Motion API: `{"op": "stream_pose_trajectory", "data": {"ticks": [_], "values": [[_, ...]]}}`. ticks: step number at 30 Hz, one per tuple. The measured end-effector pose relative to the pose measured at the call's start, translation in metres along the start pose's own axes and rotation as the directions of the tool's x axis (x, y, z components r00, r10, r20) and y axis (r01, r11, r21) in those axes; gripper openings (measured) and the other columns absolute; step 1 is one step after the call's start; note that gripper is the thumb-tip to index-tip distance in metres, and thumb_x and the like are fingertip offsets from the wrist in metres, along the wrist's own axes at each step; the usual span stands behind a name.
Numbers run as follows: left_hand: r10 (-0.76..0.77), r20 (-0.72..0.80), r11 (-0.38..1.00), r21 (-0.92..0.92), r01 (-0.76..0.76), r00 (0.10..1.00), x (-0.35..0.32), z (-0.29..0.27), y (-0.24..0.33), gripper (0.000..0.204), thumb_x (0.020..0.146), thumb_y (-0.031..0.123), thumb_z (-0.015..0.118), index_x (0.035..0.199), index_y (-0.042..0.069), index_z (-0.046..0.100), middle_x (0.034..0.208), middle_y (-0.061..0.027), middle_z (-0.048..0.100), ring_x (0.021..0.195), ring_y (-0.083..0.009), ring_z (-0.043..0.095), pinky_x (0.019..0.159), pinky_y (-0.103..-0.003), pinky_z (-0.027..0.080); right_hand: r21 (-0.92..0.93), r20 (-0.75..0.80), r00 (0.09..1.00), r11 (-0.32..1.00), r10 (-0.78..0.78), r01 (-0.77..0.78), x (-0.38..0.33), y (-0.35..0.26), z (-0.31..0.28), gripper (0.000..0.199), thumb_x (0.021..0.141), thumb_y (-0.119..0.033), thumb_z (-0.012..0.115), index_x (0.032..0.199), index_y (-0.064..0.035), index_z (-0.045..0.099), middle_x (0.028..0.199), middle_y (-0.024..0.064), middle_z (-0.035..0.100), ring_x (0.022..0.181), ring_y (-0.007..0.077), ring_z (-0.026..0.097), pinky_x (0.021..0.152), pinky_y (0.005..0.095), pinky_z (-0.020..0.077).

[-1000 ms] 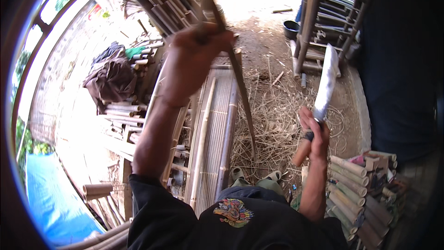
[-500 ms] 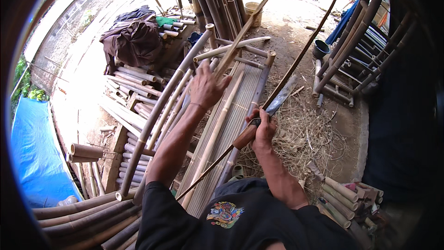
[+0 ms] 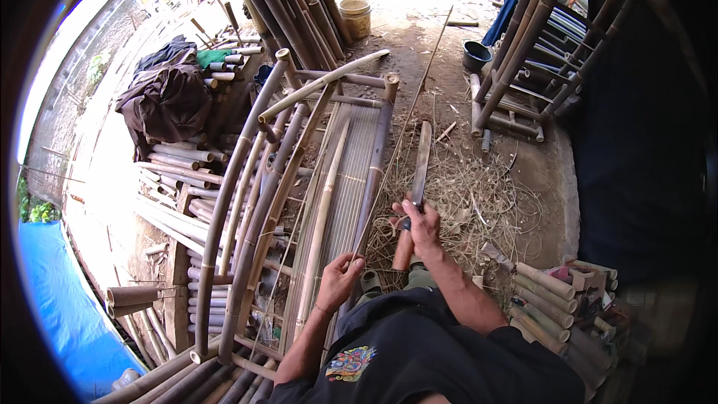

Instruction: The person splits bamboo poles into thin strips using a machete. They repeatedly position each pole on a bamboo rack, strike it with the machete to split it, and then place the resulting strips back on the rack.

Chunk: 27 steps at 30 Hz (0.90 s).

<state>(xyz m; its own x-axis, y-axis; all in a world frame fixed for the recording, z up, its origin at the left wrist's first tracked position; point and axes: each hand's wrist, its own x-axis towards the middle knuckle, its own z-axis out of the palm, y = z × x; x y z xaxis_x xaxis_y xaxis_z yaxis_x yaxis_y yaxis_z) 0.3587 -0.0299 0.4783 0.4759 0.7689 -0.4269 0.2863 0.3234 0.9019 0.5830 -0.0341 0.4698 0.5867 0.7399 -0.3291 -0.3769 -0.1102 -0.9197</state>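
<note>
In my right hand (image 3: 423, 230) is a large knife, gripped around the top of its wooden handle (image 3: 403, 253). Its long blade (image 3: 422, 161) points away from me, above the ground. My left hand (image 3: 341, 281) is closed, thumb and fingers pinching a thin bamboo strip (image 3: 410, 114) near its close end. The strip slants far off to the upper right, between the knife and a bamboo bench frame (image 3: 378, 142). Slats (image 3: 351, 164) make up the bench surface, and a loose pale bamboo stick (image 3: 323, 217) lies along them. A short bamboo pole (image 3: 321, 85) rests across the bench's far end.
Bamboo shavings (image 3: 479, 202) litter the ground beyond my right hand. Cut bamboo pieces (image 3: 544, 307) lie at the lower right. Stacked poles (image 3: 183, 161) and a blue tarp (image 3: 60, 299) are on the left. Another bamboo frame (image 3: 523, 52) and a bucket (image 3: 355, 17) stand farther off.
My left hand has let go of the wide bamboo strip and come back toward me, now pinching the thin one. My right hand has turned the knife more upright, apart from the thin strip.
</note>
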Motion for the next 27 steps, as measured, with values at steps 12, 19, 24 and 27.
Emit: {"op": "stream_pose_trajectory", "data": {"ticks": [12, 19, 24, 27], "values": [[-0.092, 0.509, 0.958, -0.188, 0.215, 0.856, 0.04, 0.069, 0.063, 0.048, 0.099, 0.028, 0.054, 0.139, 0.002, 0.045, 0.108, -0.0144, 0.065, 0.085, -0.0234, 0.07, 0.071, -0.033, 0.058, -0.847, 0.201, 0.745, 0.269, -0.636, 0.458, 0.086, -0.105, -0.241, 0.041, 0.093, -0.034, 0.06, 0.119, -0.0036, 0.052, 0.084, 0.0162, 0.059, 0.075, 0.0342, 0.06, 0.07, 0.0428, 0.047], [0.162, 0.376, 0.785, -0.609, 0.112, 0.912, 0.137, 0.146, 0.094, 0.041, 0.098, 0.016, 0.054, 0.134, -0.001, 0.048, 0.088, -0.0065, 0.064, 0.07, -0.0138, 0.063, 0.06, -0.026, 0.053, -0.812, 0.157, 0.896, 0.463, -0.415, 0.356, 0.111, -0.195, -0.229, 0.049, 0.093, -0.041, 0.059, 0.127, -0.006, 0.053, 0.095, 0.0169, 0.066, 0.086, 0.0336, 0.066, 0.072, 0.0405, 0.0505], [0.153, 0.229, 0.907, -0.419, -0.045, 0.961, 0.152, 0.175, 0.123, 0.044, 0.1, 0.018, 0.053, 0.138, 0.0, 0.043, 0.073, 0.0012, 0.054, 0.055, -0.006, 0.049, 0.048, -0.021, 0.042, -0.793, 0.344, 0.752, 0.255, -0.562, 0.553, 0.143, -0.198, -0.208, 0.051, 0.093, -0.046, 0.058, 0.125, -0.0064, 0.053, 0.097, 0.018, 0.065, 0.089, 0.0333, 0.066, 0.074, 0.0414, 0.0518], [0.19, 0.178, 0.918, -0.38, -0.111, 0.965, 0.146, 0.174, 0.13, 0.047, 0.1, 0.019, 0.053, 0.142, 0.002, 0.04, 0.067, 0.0058, 0.045, 0.053, -0.0032, 0.042, 0.045, -0.019, 0.036, -0.787, 0.347, 0.777, 0.288, -0.525, 0.546, 0.149, -0.194, -0.194, 0.053, 0.094, -0.051, 0.054, 0.12, -0.0045, 0.054, 0.09, 0.0173, 0.066, 0.082, 0.0339, 0.067, 0.069, 0.0409, 0.0521]]}}
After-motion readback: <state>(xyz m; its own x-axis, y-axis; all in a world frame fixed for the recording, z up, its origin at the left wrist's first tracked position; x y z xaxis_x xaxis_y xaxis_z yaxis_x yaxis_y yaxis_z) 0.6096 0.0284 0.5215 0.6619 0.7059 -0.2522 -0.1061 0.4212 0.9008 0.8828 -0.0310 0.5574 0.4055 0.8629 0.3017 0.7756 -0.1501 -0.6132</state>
